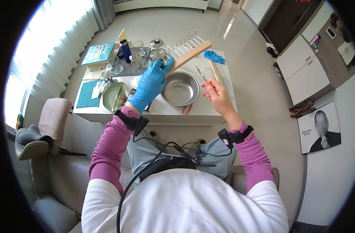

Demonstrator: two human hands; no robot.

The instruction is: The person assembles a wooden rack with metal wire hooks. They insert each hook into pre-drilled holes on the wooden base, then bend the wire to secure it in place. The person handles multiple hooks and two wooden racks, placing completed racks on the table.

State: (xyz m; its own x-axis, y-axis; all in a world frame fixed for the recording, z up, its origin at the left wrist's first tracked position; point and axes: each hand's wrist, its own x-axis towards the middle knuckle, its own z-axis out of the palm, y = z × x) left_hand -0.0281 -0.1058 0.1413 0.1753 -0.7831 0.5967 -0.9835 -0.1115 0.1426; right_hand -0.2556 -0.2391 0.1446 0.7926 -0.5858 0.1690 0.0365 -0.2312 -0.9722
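My left hand (150,83), in a blue glove, is closed round the near end of a wooden bar (191,55), held tilted above the table. White wire loops (183,43) stick out along the bar's far side, so it looks like part of a rack. My bare right hand (216,95) is closed on a thin pointed metal tool (200,73), tip up and away; its exact kind is too small to tell. Below and between my hands stands a steel bowl (180,90). A second wooden bar (215,72) with wire loops lies just beyond my right hand.
Red-handled pliers (187,109) lie at the table's front edge. A green plate (114,97) with walnuts is on the left, near glasses (117,66), a dark blue bottle (125,50) and books (98,53). A crumpled blue glove (214,57) lies far right. Black cables (181,149) cross my lap.
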